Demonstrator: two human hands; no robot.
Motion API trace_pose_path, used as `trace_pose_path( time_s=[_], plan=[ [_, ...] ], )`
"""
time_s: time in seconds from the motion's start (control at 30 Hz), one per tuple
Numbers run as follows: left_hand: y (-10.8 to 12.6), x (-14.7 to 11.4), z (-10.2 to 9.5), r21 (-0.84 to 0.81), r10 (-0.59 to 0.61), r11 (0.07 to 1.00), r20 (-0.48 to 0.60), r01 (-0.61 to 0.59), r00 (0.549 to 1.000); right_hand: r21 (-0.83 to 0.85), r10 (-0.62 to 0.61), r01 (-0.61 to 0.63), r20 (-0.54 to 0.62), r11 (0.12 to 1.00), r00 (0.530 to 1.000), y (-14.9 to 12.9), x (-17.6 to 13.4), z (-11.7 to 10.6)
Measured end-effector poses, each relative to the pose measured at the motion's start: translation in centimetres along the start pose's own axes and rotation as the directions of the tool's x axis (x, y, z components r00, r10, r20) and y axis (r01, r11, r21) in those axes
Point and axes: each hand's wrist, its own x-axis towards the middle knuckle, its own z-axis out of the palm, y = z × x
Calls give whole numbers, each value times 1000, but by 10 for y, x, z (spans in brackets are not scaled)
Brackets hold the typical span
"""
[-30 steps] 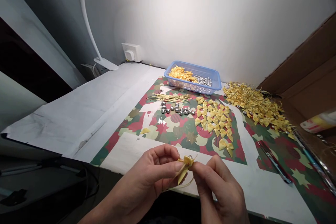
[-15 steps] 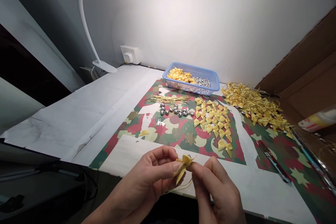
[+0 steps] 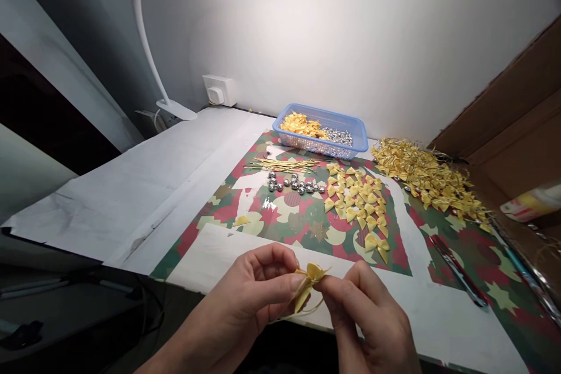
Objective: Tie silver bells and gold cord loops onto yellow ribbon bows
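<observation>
Between my two hands, above the table's front edge, is a small yellow ribbon bow (image 3: pixel 303 298). My left hand (image 3: pixel 258 289) pinches it from the left between thumb and fingers. My right hand (image 3: pixel 368 312) is closed at the bow's right side, its fingertips pressed together at the knot. A thin gold cord (image 3: pixel 312 308) loops below the bow between the hands. Whether the right fingertips grip the cord, the ribbon or both is hidden. Beyond the hands, several yellow bows (image 3: pixel 359 201) lie in rows, with one bow (image 3: pixel 377 244) nearest my right hand.
Silver bells or beads (image 3: pixel 302 187) and gold cords (image 3: pixel 284 165) lie mid-table. Behind them stands a blue basket (image 3: pixel 322 146) of bows and silver pieces. A heap of corded bows (image 3: pixel 429 175), tweezers (image 3: pixel 460 272) and a lamp (image 3: pixel 146 41) flank the work area.
My right hand has shifted slightly right and down. The bow has turned a little between the fingers, and both hands still hold it.
</observation>
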Motion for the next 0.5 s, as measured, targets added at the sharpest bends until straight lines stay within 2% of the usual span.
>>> trace_pose_path(
  time_s=[0.27, 0.5],
  plan=[
    [0, -1, -3, 13, -4, 1000, 1, 4, 1000, -41, -34, 35, 23, 999, 999, -2, 4, -3],
    [1, 0, -2, -17, -32, 999, 10, 32, 999, 2, -3, 3, 36, 1000, 999, -4, 3, -2]
  ],
)
